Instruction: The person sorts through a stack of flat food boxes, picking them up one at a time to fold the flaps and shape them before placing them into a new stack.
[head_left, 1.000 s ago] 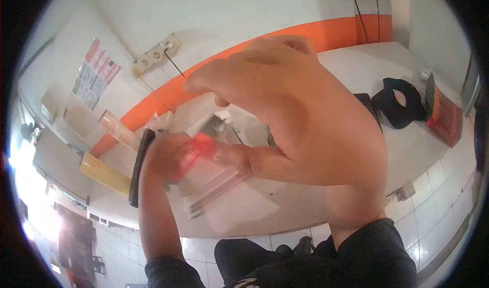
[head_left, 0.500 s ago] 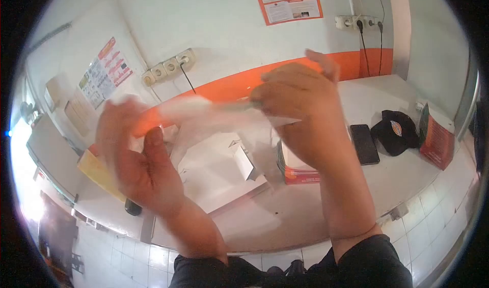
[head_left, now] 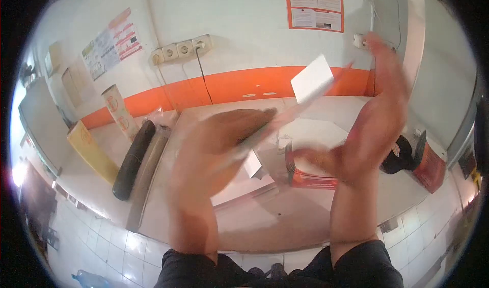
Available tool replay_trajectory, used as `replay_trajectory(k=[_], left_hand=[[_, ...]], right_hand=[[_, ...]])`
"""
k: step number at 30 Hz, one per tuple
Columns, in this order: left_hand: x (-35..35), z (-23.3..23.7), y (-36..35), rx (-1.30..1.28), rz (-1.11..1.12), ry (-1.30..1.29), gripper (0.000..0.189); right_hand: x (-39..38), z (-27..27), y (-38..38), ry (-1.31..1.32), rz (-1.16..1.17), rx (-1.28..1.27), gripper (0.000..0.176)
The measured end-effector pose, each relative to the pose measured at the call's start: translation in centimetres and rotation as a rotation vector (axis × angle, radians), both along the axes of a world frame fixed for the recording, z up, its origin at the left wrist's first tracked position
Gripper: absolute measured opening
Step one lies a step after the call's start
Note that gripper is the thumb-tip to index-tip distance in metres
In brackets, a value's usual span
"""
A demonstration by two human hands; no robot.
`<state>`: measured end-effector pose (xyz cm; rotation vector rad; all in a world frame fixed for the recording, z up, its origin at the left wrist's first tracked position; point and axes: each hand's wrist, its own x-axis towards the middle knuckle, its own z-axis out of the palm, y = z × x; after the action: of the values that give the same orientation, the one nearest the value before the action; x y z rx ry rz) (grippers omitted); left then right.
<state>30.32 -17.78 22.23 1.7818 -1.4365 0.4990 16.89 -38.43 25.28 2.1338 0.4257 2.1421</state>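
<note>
My left hand (head_left: 216, 148), blurred by motion, grips a thin folding carton (head_left: 293, 112) raised above the table. The carton is seen nearly edge-on, reddish along its side, with a white flap (head_left: 311, 79) standing out at its far end. To the right, my right hand (head_left: 372, 130) is held up with fingers stretched and thumb apart, near the carton but holding nothing. Below, a white opened carton (head_left: 244, 192) lies partly hidden behind my left hand. A stack of red-printed cartons (head_left: 317, 181) sits under my right thumb.
Rolls of material, one yellow (head_left: 91, 153) and one dark (head_left: 133, 160), lie at the table's left. A black cap (head_left: 396, 158) and a red box (head_left: 430, 168) are at the right. Sockets (head_left: 183, 49) with a cable are on the wall behind.
The carton has swung from roughly level to slanting up rightward. My right hand has let go, moved right and opened; my left hand has moved right. The view has shifted, showing the rolls.
</note>
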Motion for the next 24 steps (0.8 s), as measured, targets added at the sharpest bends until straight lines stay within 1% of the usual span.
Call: replay_trajectory(k=[2,3,4,5,8,9,12,13,15,18,20,21,23,24], left_hand=[[1.8,-0.3,-1.5,0.091,-0.158,-0.022,0.035],[1.0,-0.7,-1.4,0.13,-0.087,-0.06,0.038],[0.0,-0.4,-1.4,0.172,-0.017,-0.1,0.041],[-0.7,-0.2,-1.4,0.336,0.158,-0.059,0.052],[0.1,1.1,-0.3,0.239,-0.073,0.368,0.061],[1.9,0.6,0.0,0.23,-0.242,0.452,0.055],[3.6,0.5,0.2,0.108,-0.292,0.615,0.045],[3.8,0.4,-0.1,-0.008,-0.293,0.636,0.04],[3.6,0.0,-1.2,-0.239,-0.294,0.673,0.03],[2.4,0.3,-1.9,-0.391,-0.346,0.65,0.022],[0.8,0.7,-1.9,-0.426,-0.227,0.437,0.018],[0.3,0.9,-1.7,-0.443,-0.167,0.33,0.016],[0.6,1.4,-1.1,-0.425,-0.084,0.033,0.016],[0.5,1.6,-0.8,-0.407,-0.067,-0.061,0.015]], right_hand=[[-0.4,-0.2,1.9,0.218,0.046,-0.122,0.059],[-0.7,-0.5,2.5,0.315,0.042,-0.15,0.052],[-0.6,-0.7,2.5,0.351,0.057,-0.115,0.048],[-0.6,-0.9,2.5,0.386,0.071,-0.078,0.044],[0.7,-1.6,0.9,0.276,0.149,0.079,0.041],[1.1,-1.9,0.5,0.225,0.213,0.148,0.038],[1.2,-1.4,-0.2,0.192,0.34,0.167,0.039],[1.0,-1.3,0.0,0.216,0.338,0.166,0.04],[1.2,-1.3,0.3,0.226,0.236,0.16,0.041],[2.2,-1.7,1.1,0.203,-0.019,0.115,0.044],[2.4,-1.7,1.6,0.215,-0.122,0.043,0.049],[2.2,-1.5,1.9,0.3,-0.162,0.053,0.053],[1.6,-1.2,2.5,0.467,-0.24,0.069,0.062],[1.9,-1.6,1.5,0.399,-0.123,0.114,0.068]])
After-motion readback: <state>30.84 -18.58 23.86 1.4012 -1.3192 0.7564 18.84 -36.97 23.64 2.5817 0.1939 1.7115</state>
